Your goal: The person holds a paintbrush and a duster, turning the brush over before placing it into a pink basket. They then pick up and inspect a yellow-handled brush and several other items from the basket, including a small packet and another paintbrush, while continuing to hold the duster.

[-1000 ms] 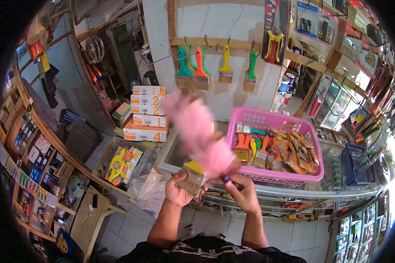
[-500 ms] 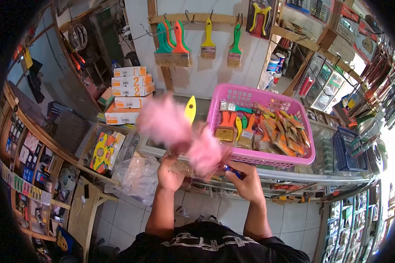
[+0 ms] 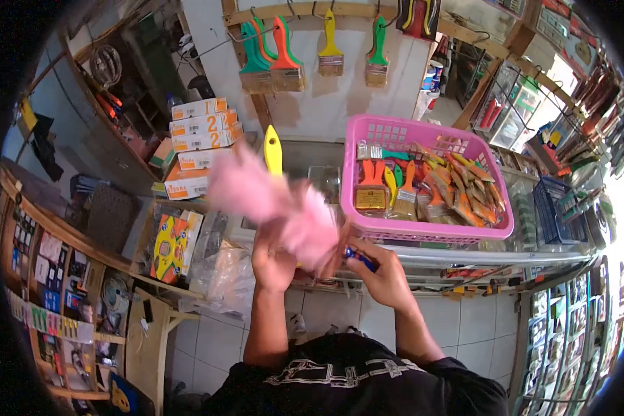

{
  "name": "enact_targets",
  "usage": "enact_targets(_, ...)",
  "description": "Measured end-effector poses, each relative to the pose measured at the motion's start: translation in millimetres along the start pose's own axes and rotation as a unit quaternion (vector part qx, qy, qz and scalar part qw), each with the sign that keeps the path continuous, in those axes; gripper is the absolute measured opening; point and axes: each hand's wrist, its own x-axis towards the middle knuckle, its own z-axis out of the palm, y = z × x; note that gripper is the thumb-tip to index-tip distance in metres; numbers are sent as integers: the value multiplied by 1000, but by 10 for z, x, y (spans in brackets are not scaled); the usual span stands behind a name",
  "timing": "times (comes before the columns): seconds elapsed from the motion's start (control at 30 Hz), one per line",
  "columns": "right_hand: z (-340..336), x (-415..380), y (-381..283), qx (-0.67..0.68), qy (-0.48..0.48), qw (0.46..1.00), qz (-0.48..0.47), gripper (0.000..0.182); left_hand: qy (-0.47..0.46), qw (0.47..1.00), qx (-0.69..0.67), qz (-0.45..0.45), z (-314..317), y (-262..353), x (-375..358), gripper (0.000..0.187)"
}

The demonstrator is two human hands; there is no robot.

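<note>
My right hand [image 3: 385, 277] is closed around the blue handle [image 3: 362, 259] of a pink duster [image 3: 305, 225]. The duster's soft pink head is smeared by motion and crosses in front of my left hand [image 3: 274, 263]. Above the pink blur rises the yellow handle of a paintbrush [image 3: 273, 149], upright, with a hole near its tip. My left hand looks curled around this brush's lower part, which the duster mostly hides. Right of the duster, a pink basket [image 3: 423, 229] on the glass counter holds several paintbrushes [image 3: 457, 187], some with orange handles.
Several paintbrushes [image 3: 288, 59] hang from hooks on a wooden rail behind the counter. Orange-and-white boxes [image 3: 197, 132] are stacked at the back left. Plastic bags [image 3: 229, 277] lie left of my left hand. A dark blue basket [image 3: 558, 208] stands at the counter's right end.
The duster's blurred head has shifted slightly over the yellow paintbrush. The view has turned a little, so the pink basket appears further right and higher. Both hands keep their grip.
</note>
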Motion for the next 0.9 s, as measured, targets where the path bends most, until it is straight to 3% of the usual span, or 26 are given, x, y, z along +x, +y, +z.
enact_targets(0.07, 205, 78, -49, 9, 47, 998, 30, 35, 10, 998, 53, 40, 65, 125, 42, 39)
enact_targets(0.1, 249, 125, -58, -7, 9, 1000, 19, 35, 44, 997, 50, 27, 238, 188, 15, 42)
enact_targets(0.17, 382, 234, 24, -5, -16, 1000, -21, 35, 58, 998, 26, 16, -371, 213, 28, 46)
enact_targets(0.2, 453, 292, -7, -3, -30, 999, -41, 35, 66, 998, 14, 10, -341, 299, 30, 47)
enact_targets(0.23, 500, 308, -165, 24, -24, 998, 53, 35, 100, 994, 39, 29, -171, 313, 33, 45)
enact_targets(0.33, 713, 430, -39, -20, -16, 996, 81, 34, 38, 992, 122, 3, -417, 443, 116, 42)
enact_targets(0.43, 805, 621, 70, -45, 13, 999, 19, 31, 34, 992, 118, -18, -589, 517, 182, 40)
enact_targets(0.53, 879, 802, 19, -15, 3, 998, 61, 30, 47, 991, 114, -49, -765, 552, 220, 40)
enact_targets(0.67, 1098, 965, 273, -71, 55, 995, 51, 27, 53, 988, 133, -50, -842, 509, 203, 41)
enact_targets(0.9, 1516, 1150, 869, -175, 126, 976, -38, 42, 42, 987, 146, -44, -1028, 722, 191, 48)
